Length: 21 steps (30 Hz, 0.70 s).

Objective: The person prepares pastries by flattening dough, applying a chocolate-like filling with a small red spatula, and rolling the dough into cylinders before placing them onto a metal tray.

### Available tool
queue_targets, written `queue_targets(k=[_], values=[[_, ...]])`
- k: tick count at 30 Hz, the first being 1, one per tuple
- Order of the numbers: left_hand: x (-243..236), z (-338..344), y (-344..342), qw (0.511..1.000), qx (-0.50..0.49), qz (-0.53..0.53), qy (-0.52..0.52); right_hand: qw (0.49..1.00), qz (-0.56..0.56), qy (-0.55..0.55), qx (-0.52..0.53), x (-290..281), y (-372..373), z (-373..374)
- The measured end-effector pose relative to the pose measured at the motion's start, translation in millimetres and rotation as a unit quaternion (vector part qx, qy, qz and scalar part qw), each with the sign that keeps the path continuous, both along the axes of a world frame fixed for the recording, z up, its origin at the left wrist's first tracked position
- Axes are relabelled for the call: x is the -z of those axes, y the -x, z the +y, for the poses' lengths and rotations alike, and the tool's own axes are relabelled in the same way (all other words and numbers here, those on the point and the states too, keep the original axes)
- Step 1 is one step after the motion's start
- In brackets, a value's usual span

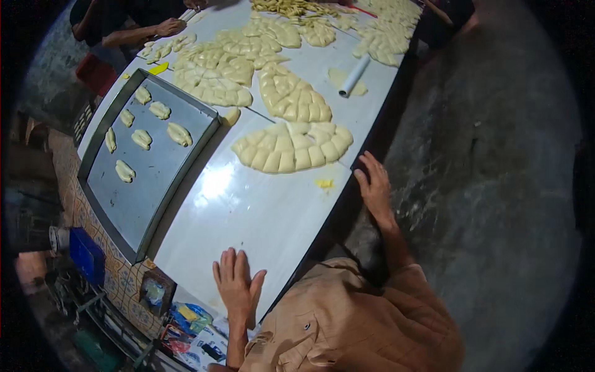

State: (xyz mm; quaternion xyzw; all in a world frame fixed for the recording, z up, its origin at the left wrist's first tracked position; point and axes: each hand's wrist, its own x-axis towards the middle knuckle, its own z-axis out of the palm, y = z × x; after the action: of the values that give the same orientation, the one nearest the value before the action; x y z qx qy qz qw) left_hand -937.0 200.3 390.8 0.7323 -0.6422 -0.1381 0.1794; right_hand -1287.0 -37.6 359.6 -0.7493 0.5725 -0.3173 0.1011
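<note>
My left hand [238,282] rests on the white tabletop [248,214] near its close end, fingers apart and holding nothing. My right hand [374,189] is at the table's right edge with its fingers loosely spread, beside a small yellow smear [324,183]. Beyond both hands lies a slab of pale dough [291,146] cut into pieces, with another cut slab [292,93] behind it. To the left, a metal tray [212,124] holds several small shaped dough pieces [178,134].
More cut dough [214,59], a white tube [354,74] and a yellow tool [160,67] lie farther up. People [130,34] stand along the far edges. A red stool or crate [96,73], a blue bin [87,255] and metal fittings are at left; concrete floor [483,186] runs along the right.
</note>
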Motion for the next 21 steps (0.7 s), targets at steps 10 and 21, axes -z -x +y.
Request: queue_targets(k=[10, 21], values=[[13.6, -19.5, 18.3, 0.981, -0.185, -0.048, 0.021, 0.975, 0.207, -0.035, -0.074, -2.9, 50.1, -166.5], [7.8, -29.5, 16.4, 0.960, -0.259, -0.098, 0.026, 0.970, 0.196, -0.038, -0.140, 17.9, 72.6, -179.7]])
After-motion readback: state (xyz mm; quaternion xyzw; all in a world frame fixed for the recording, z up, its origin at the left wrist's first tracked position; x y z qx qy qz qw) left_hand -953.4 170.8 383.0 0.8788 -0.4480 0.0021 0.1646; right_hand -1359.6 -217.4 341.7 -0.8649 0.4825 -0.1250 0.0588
